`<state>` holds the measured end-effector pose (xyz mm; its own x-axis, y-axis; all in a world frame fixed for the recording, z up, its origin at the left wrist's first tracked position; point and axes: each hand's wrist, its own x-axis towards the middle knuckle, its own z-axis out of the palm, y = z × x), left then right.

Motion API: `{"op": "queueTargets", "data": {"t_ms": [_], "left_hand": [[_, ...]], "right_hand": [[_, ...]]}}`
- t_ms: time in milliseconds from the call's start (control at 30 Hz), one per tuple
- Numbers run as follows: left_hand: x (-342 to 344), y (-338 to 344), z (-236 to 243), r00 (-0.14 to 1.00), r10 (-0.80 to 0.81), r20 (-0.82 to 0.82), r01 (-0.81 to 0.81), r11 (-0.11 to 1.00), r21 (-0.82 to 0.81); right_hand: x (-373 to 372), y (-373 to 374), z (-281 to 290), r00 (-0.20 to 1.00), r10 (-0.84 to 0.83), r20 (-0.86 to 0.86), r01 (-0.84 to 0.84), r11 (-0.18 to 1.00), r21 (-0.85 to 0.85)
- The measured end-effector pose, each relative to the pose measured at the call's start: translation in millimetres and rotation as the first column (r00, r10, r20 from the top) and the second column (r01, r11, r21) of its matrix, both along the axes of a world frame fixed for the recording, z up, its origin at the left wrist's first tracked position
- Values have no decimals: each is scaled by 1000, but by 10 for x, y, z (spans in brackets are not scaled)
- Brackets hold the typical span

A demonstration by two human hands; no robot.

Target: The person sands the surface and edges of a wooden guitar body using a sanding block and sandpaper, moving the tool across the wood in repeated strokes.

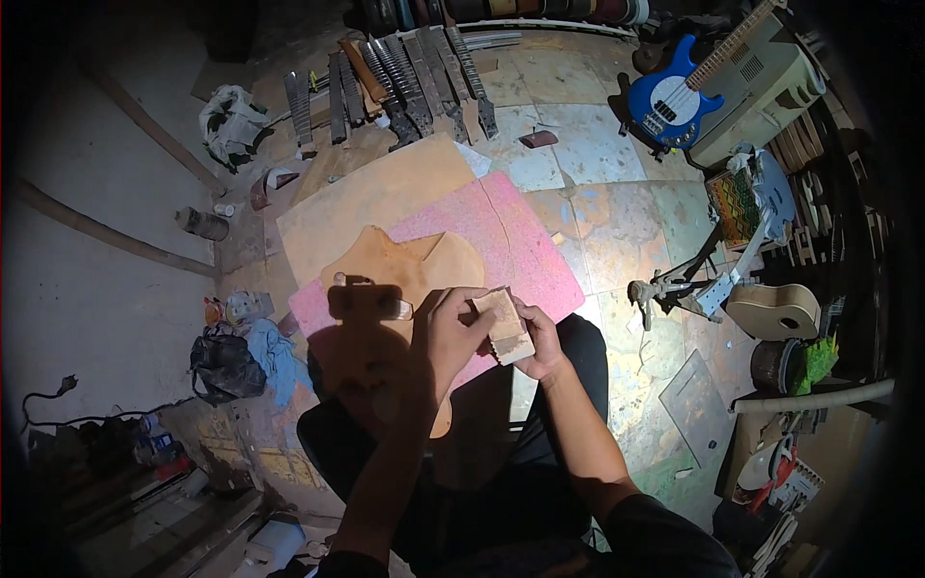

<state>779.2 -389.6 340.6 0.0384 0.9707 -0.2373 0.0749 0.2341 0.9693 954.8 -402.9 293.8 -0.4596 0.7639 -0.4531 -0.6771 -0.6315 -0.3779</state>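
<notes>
Both my hands hold a small folded tan piece of sandpaper (505, 326) with a ragged edge, above my lap. My left hand (455, 332) grips its left side, the thumb lying across its face. On the right side, my right hand (540, 342) pinches it with bent fingers. Below and beyond them lies a bare wooden guitar body (443, 258), partly in the shadow of my head and arms. It rests on a pink sheet (540, 250), which overlaps a tan board (328, 207).
Several guitar necks (414, 77) lie at the far left. A blue bass guitar (674, 96) leans at the far right. On the right are a metal stand (665, 289) and an acoustic guitar body (776, 311). A black bag (226, 366) and blue cloth (275, 354) sit left.
</notes>
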Motion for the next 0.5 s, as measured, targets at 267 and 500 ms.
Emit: {"op": "queueTargets", "data": {"t_ms": [267, 500], "left_hand": [[-50, 23, -33, 996, 22, -85, -19, 999, 39], [-240, 0, -127, 963, 22, -269, 9, 993, 115]], "right_hand": [[-18, 0, -1, 999, 14, 30, -15, 1000, 22], [-1, -8, 112, 969, 81, 232, -87, 996, 17]]}}
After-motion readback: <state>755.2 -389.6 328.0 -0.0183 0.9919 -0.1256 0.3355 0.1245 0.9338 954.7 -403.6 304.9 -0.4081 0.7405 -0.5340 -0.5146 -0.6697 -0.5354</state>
